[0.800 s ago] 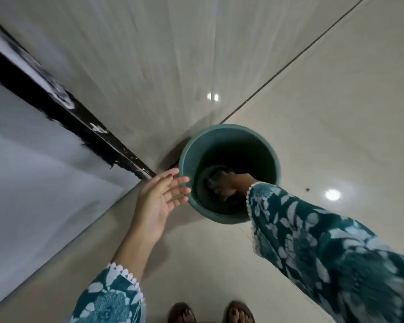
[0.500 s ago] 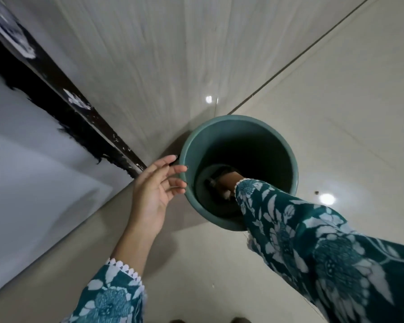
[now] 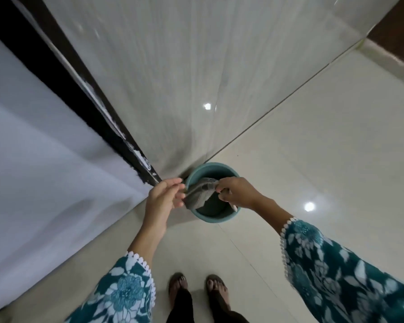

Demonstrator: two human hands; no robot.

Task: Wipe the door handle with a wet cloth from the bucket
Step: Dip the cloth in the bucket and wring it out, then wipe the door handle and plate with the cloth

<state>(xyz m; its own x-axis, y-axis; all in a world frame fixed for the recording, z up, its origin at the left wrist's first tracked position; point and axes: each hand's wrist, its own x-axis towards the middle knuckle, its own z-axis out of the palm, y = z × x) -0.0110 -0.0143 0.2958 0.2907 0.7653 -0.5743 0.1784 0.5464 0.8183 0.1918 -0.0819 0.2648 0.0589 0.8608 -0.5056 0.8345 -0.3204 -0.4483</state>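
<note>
A teal bucket [image 3: 214,219] stands on the tiled floor against the wall. Over its mouth hangs a grey cloth [image 3: 200,191], stretched between both hands. My right hand [image 3: 237,191] pinches its right end above the bucket. My left hand [image 3: 165,197] grips its left end at the bucket's left rim. The door handle is not in view.
A pale tiled wall [image 3: 184,78] rises behind the bucket. To the left runs a dark door frame [image 3: 79,94] with white paint marks, beside a white door panel [image 3: 37,171]. My feet [image 3: 197,289] in sandals stand on the glossy floor [image 3: 313,148] below the bucket.
My right hand has come up out of the bucket with the grey cloth. My left hand, open beside the rim before, has closed on the cloth's other end. The view has pulled back and up.
</note>
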